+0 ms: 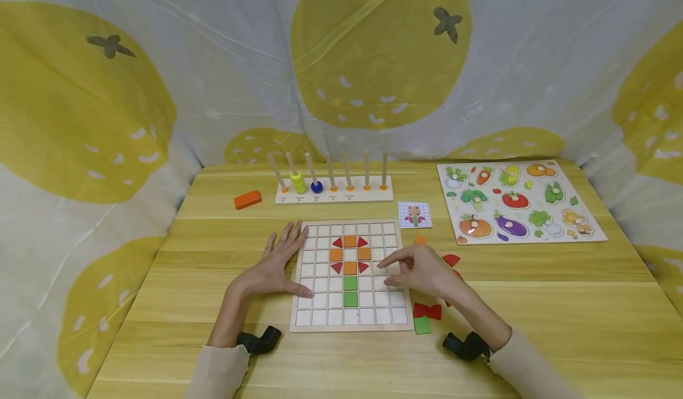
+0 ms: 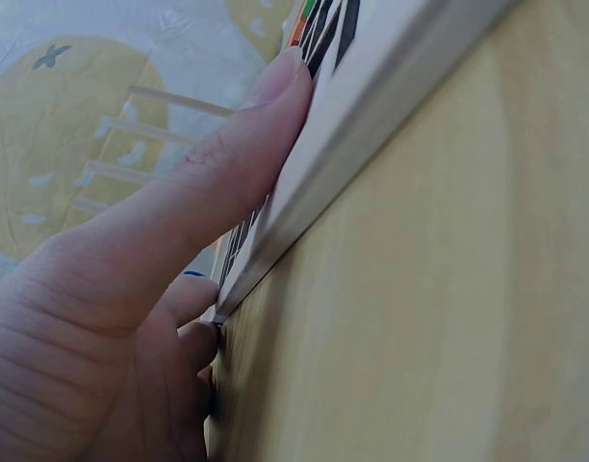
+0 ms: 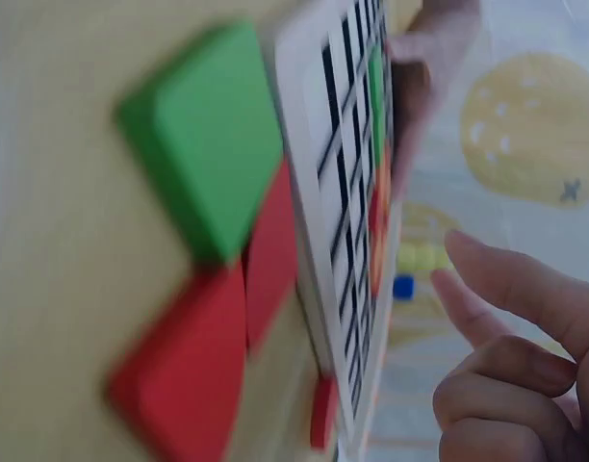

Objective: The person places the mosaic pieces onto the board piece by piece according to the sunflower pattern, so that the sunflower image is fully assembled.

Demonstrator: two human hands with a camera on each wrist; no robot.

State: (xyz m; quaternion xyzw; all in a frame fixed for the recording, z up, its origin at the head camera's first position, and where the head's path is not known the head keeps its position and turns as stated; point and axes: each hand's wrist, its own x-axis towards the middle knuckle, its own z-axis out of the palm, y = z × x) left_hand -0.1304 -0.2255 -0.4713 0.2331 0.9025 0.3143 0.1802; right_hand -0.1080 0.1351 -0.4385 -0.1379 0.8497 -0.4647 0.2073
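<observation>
A wooden grid board (image 1: 352, 328) lies on the table, its middle columns holding orange squares (image 1: 349, 241), dark red wedge pieces (image 1: 337, 243) and two green squares (image 1: 350, 283). My left hand (image 1: 272, 271) rests at the board's left edge, fingers spread and thumb on its top. Over the right columns hovers my right hand (image 1: 424, 268), thumb and index finger apart with nothing between them, the other fingers bent. Beside the board's right edge lie a loose green square (image 3: 213, 135), several red pieces (image 1: 451, 260) and an orange square (image 1: 420, 241), some partly hidden by the right hand.
A small pattern card (image 1: 421, 221) lies past the board's far right corner. Behind the board stands a peg rack (image 1: 333, 195) with yellow and blue beads. An orange block (image 1: 248, 200) sits left of it. A vegetable puzzle board (image 1: 501, 209) occupies the far right.
</observation>
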